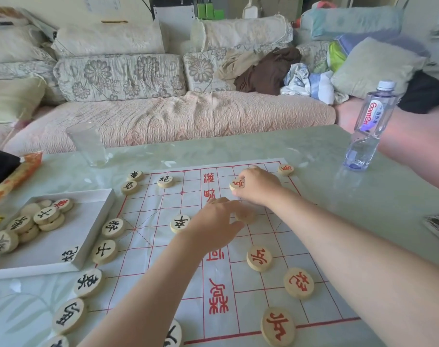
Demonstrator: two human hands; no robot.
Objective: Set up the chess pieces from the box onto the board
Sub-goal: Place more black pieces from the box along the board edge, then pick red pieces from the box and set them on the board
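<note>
The pale green glass table [313,151] holds the white paper chess board with red lines [163,246]. The flat white cardboard box [88,221] sits just beside the board's left edge, with a heap of round wooden pieces [33,221] in it. Both hands are over the middle of the board. The box is off to their left, so the left hand [213,221] is nearer to it. The right hand [259,187] pinches a round wooden piece with a red sign [237,184]. The left hand's fingertips are at a blurry pale piece [245,216]; I cannot tell if it holds it.
</note>
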